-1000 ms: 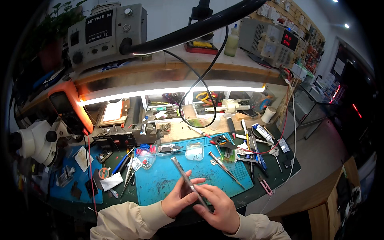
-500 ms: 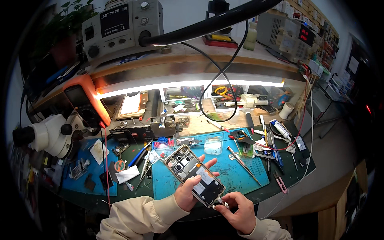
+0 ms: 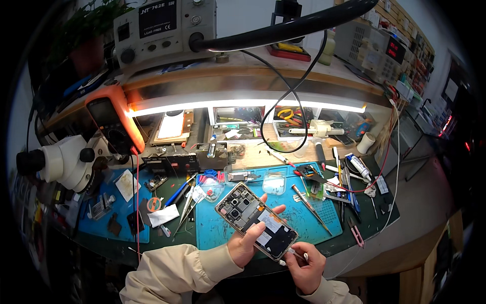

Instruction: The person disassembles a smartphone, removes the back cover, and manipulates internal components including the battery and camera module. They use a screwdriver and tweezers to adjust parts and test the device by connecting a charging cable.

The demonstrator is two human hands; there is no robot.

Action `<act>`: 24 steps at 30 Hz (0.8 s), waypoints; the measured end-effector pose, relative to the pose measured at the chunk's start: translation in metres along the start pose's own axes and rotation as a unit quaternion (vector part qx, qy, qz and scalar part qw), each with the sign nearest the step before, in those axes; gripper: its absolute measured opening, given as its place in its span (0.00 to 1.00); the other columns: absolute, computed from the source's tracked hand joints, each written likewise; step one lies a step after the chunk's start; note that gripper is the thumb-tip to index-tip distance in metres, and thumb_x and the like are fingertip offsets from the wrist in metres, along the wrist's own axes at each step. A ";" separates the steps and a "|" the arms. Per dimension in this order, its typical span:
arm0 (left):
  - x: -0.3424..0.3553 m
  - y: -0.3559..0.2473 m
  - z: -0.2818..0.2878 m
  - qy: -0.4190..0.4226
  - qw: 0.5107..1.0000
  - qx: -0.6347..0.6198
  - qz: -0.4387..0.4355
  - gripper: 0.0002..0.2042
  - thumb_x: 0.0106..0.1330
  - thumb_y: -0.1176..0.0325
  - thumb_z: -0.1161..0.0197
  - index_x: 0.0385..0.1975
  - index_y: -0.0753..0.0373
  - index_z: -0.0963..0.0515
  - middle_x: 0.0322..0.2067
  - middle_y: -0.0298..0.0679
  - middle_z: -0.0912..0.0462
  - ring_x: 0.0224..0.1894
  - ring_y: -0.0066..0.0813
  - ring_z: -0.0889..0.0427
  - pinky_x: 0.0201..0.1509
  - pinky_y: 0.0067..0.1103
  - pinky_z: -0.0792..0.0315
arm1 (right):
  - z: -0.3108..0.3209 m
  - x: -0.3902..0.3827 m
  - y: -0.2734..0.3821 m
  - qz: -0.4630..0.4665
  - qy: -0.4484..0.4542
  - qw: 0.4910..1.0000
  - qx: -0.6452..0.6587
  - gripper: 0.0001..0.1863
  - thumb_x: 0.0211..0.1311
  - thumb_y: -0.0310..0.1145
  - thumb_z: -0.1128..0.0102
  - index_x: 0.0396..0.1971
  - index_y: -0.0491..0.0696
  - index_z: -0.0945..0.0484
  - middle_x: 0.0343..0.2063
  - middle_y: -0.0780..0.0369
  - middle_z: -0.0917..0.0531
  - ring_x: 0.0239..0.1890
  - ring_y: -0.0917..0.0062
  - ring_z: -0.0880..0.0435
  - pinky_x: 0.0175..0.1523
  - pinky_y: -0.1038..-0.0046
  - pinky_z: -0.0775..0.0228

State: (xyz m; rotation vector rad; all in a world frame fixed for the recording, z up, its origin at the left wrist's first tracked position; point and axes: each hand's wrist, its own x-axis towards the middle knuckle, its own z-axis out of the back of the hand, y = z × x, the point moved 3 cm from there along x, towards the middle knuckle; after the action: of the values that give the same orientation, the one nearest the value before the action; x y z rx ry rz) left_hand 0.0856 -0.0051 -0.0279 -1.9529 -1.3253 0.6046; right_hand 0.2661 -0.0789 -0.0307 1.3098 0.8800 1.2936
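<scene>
My left hand (image 3: pixel 244 247) grips a smartphone with its back cover off (image 3: pixel 246 217), thumb on the inside and fingers behind the far side. Camera lenses, a metal plate, a pale label and a black lower part show in it. The phone is held tilted above the blue work mat (image 3: pixel 215 234). At its lower end, my right hand (image 3: pixel 308 269) pinches a white cable plug (image 3: pixel 295 252) between thumb and fingers. The plug meets the phone's bottom edge; whether it is fully seated I cannot tell. Another small white piece shows beside my right thumb.
Tweezers (image 3: pixel 310 206), a pink-handled tool (image 3: pixel 356 233) and a white tube (image 3: pixel 358 167) lie to the right. At left stand a microscope (image 3: pixel 66 164) and an orange multimeter (image 3: pixel 115 119). A black hose (image 3: pixel 283 35) crosses above, and a thin white cable (image 3: pixel 396 152) hangs at right.
The whole view has shifted slightly. The phone and both hands appear a little further right in it, with the same grips on phone and plug.
</scene>
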 end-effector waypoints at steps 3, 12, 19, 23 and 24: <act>-0.002 0.002 0.005 -0.010 1.000 -0.005 -0.009 0.44 0.79 0.59 0.41 0.87 0.53 0.62 0.72 0.51 0.31 0.72 0.45 0.25 0.76 0.43 0.27 | 0.014 0.008 0.010 0.045 0.026 0.986 -0.161 0.16 0.64 0.28 0.20 0.51 0.44 0.10 0.28 0.59 0.16 0.25 0.79 0.19 0.31 0.73 0.28; 0.001 0.015 0.010 -0.019 0.996 0.026 0.085 0.42 0.77 0.70 0.34 0.86 0.56 0.51 0.66 0.44 0.24 0.67 0.38 0.21 0.73 0.38 0.23 | 0.121 0.185 -0.016 0.131 -0.062 0.937 -0.318 0.25 0.80 0.43 0.36 0.66 0.40 0.22 0.36 0.55 0.15 0.35 0.69 0.15 0.43 0.67 0.23; -0.003 0.014 0.014 0.009 0.992 0.024 0.123 0.40 0.77 0.70 0.33 0.85 0.56 0.47 0.69 0.43 0.26 0.71 0.39 0.23 0.71 0.36 0.21 | 0.040 0.167 0.017 0.334 0.043 0.853 -0.398 0.16 0.61 0.26 0.25 0.49 0.46 0.14 0.46 0.58 0.15 0.48 0.60 0.16 0.55 0.60 0.24; -0.001 0.018 0.010 0.018 0.992 0.060 0.106 0.38 0.78 0.70 0.33 0.84 0.58 0.45 0.70 0.42 0.26 0.72 0.35 0.24 0.72 0.35 0.23 | 0.004 0.121 0.054 0.259 0.165 0.920 -0.243 0.08 0.60 0.27 0.21 0.39 0.48 0.11 0.34 0.61 0.14 0.33 0.66 0.14 0.37 0.67 0.22; -0.002 0.018 0.011 0.018 0.994 0.068 0.089 0.38 0.78 0.70 0.33 0.84 0.58 0.45 0.70 0.42 0.25 0.72 0.34 0.24 0.73 0.34 0.23 | -0.004 0.116 0.059 0.263 0.172 0.917 -0.246 0.08 0.60 0.28 0.21 0.38 0.48 0.11 0.33 0.61 0.14 0.33 0.67 0.14 0.37 0.67 0.22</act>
State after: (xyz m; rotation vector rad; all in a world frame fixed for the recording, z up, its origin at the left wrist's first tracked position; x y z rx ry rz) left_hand 0.0878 -0.0082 -0.0490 -1.9725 -1.0663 0.7227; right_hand 0.2695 0.0230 0.0503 0.9482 0.3773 2.0594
